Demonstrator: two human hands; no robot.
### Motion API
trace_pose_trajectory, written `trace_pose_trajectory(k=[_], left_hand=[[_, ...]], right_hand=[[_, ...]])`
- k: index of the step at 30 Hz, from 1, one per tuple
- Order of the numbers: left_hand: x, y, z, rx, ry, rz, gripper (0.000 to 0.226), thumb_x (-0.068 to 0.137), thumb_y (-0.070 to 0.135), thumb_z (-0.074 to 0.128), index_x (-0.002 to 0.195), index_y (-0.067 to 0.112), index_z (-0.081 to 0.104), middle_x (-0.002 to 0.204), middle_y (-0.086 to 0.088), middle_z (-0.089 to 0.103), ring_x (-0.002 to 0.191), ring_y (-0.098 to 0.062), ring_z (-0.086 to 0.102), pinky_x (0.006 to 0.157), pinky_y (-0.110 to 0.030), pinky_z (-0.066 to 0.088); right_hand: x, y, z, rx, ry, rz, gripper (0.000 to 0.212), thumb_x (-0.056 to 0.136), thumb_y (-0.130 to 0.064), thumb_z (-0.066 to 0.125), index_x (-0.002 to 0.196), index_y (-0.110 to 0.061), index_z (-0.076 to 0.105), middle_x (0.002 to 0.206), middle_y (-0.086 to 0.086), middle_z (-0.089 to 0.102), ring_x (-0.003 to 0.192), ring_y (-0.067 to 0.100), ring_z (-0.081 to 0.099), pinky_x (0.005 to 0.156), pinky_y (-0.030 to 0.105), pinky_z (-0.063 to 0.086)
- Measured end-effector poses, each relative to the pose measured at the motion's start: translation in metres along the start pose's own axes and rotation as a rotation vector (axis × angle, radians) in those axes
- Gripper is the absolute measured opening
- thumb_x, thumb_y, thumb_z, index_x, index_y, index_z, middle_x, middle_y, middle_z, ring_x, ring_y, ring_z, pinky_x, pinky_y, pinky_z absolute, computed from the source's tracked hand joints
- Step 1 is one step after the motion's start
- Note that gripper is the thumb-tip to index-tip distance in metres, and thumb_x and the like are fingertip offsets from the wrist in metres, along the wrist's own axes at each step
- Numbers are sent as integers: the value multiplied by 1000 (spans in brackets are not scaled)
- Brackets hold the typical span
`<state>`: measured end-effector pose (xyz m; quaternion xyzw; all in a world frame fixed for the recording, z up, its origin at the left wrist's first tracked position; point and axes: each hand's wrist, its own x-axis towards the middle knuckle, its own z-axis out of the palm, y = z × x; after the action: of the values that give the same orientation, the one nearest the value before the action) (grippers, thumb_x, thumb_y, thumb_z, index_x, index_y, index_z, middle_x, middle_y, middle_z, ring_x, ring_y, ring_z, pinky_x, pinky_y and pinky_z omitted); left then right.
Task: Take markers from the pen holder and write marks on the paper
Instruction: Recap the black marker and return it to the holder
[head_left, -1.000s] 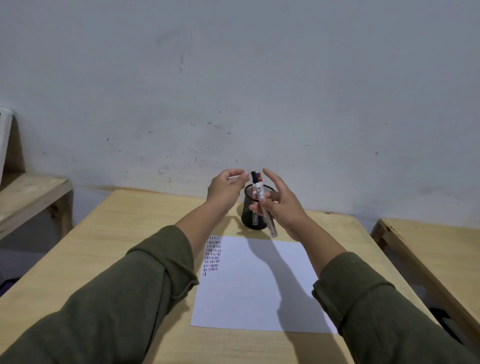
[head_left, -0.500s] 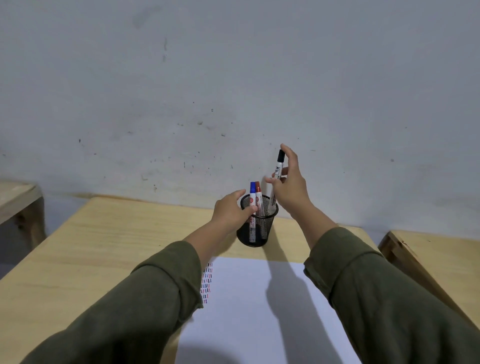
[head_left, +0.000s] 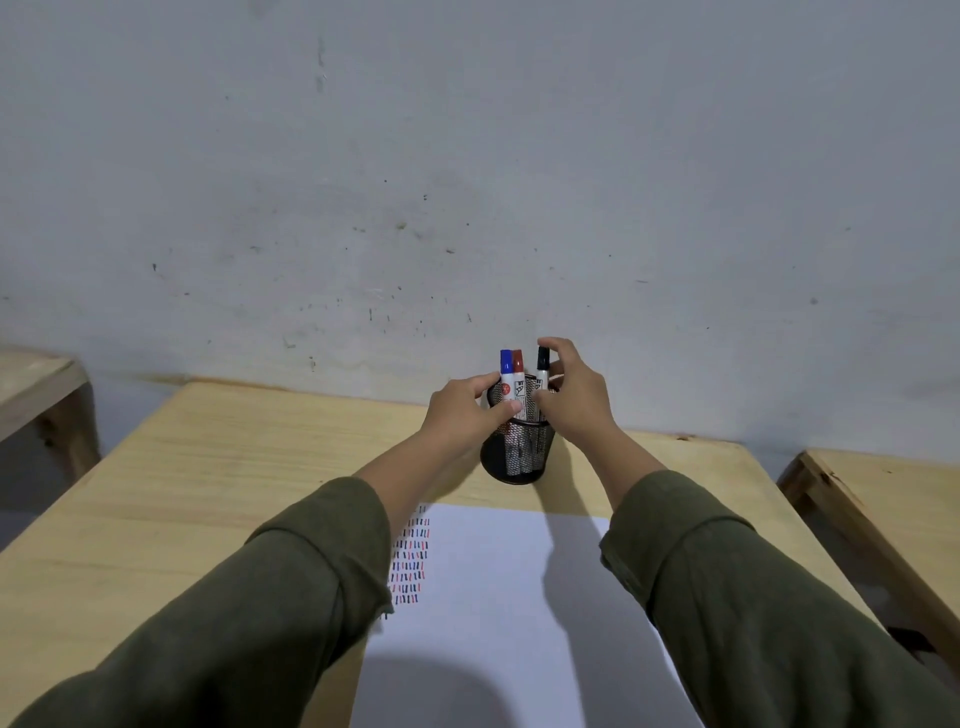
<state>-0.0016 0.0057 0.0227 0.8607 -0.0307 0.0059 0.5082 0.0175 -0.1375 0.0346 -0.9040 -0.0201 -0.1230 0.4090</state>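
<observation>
A black mesh pen holder (head_left: 517, 457) stands at the far middle of the wooden table (head_left: 218, 467). In it stand a blue-capped marker (head_left: 506, 371), a red-capped marker (head_left: 518, 370) and a black-capped marker (head_left: 543, 366). My left hand (head_left: 465, 410) grips the holder's left rim. My right hand (head_left: 574, 395) is on the right, its fingers closed round the black-capped marker, which sits low in the holder. A white sheet of paper (head_left: 509, 597) lies in front, with rows of short red, blue and black strokes (head_left: 410, 566) at its left edge.
A grey scuffed wall (head_left: 467, 182) rises right behind the table. A wooden bench (head_left: 883, 499) stands to the right and another wooden one (head_left: 36, 384) to the left. My olive sleeves cover part of the paper's near corners.
My right hand has come down from its raised position, lowering the black-capped marker into the holder. My left hand has kept its grip on the holder's rim. The view tilted slightly.
</observation>
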Motion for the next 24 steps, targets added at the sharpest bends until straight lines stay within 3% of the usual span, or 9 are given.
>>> trace_pose_trajectory(k=[4,8,13,18,24], left_hand=[[0,0,0,6,-3,8,59,82,35,67,136,20,48,141,-3,53,132,-18,46,105,-27,34],[0,-1,0,5,-8,20,56,83,33,66,136,22,49,139,-2,54,131,-18,47,101,-25,35],[2,0,1,-1,-17,-1,59,83,34,66,137,20,47,142,-4,51,133,-19,45,106,-29,35],[3,-2,2,-11,-7,-14,61,81,36,68,136,20,48,142,-4,52,132,-18,47,105,-29,35],[2,-3,3,-55,17,-21,63,79,34,71,136,20,48,138,-4,54,129,-19,48,100,-26,36]], right_hand=[[2,1,1,-35,-16,-43,69,81,3,56,139,-30,40,125,12,53,102,24,55,80,28,42],[2,-2,3,-225,-99,-149,71,83,-2,51,142,-39,36,148,8,32,135,26,29,105,42,33],[2,-6,2,-328,-134,-120,56,88,-15,54,138,-39,42,156,5,19,143,27,12,107,47,24],[-4,-5,-3,-228,4,-151,42,84,-29,66,124,-35,56,144,5,35,135,26,26,104,43,28],[-22,-1,1,2,81,-109,40,82,-23,68,118,-29,53,101,5,65,105,22,51,90,41,43]])
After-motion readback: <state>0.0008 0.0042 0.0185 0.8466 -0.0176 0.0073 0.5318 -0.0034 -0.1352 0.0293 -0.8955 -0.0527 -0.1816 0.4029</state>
